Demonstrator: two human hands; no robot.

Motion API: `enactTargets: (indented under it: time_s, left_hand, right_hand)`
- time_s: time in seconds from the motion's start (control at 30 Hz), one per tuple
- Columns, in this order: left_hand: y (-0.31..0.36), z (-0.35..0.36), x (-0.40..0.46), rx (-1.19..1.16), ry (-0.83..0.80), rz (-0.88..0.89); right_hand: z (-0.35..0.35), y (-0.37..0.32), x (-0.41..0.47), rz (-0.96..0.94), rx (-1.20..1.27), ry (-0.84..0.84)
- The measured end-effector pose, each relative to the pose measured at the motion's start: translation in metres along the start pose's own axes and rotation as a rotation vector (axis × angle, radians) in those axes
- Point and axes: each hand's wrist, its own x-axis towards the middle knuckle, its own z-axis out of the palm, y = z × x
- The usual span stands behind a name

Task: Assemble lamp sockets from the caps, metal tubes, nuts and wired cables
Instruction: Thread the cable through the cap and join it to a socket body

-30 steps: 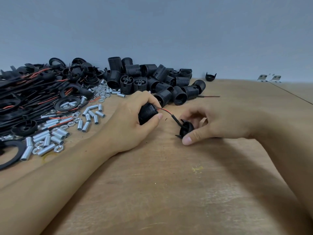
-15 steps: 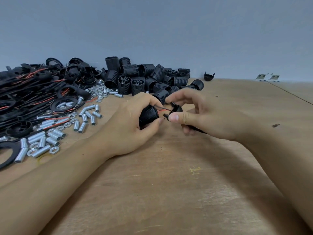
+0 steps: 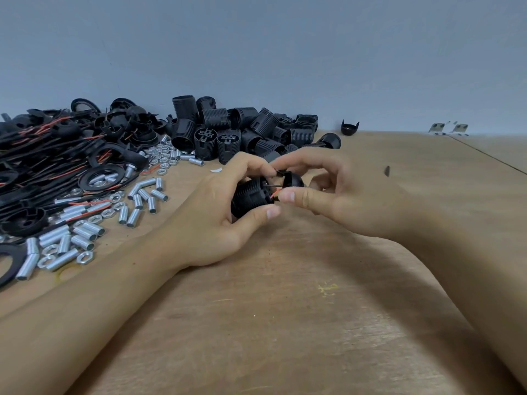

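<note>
My left hand (image 3: pixel 216 220) grips a black ribbed socket body (image 3: pixel 251 195) just above the wooden table (image 3: pixel 285 323). My right hand (image 3: pixel 342 198) pinches a black cap (image 3: pixel 293 179) held right against the socket's end. A red wire and a black wire (image 3: pixel 274 187) run between the two parts. Most of the cap is hidden behind my right fingers.
A heap of black socket bodies (image 3: pixel 242 132) lies at the back. Black and red wired cables with caps (image 3: pixel 57 155) are piled at far left. Metal tubes (image 3: pixel 142 201) and nuts (image 3: pixel 162 155) are scattered beside them. A lone cap (image 3: pixel 349 128) sits by the wall.
My right hand lifted the cap off the table and brought it left along the wires up to the socket body. My left hand kept its hold and rose slightly.
</note>
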Motion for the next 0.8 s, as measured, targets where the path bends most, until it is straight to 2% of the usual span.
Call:
enactTargets:
  time_s: [0.1, 0.27, 0.43, 0.57, 0.7, 0.8]
  left_hand:
    - [0.003, 0.002, -0.001, -0.087, 0.003, -0.029]
    - [0.003, 0.002, 0.001, -0.036, 0.102, 0.020]
    - [0.002, 0.004, 0.003, 0.001, 0.115, 0.015]
    - [-0.001, 0.004, 0.003, 0.054, 0.127, 0.022]
    - [-0.002, 0.004, 0.002, 0.078, 0.144, -0.016]
    - [-0.002, 0.004, 0.002, 0.086, 0.156, -0.033]
  right_hand:
    - [0.005, -0.004, -0.001, -0.050, 0.011, 0.075]
    - [0.013, -0.006, -0.001, -0.075, 0.076, 0.135]
    - [0.020, -0.008, 0.001, -0.069, 0.070, 0.180]
    - [0.022, -0.008, -0.001, -0.032, 0.112, 0.178]
    - [0.020, -0.010, -0.002, 0.033, 0.224, 0.100]
    - [0.017, -0.008, -0.001, 0.058, 0.138, 0.054]
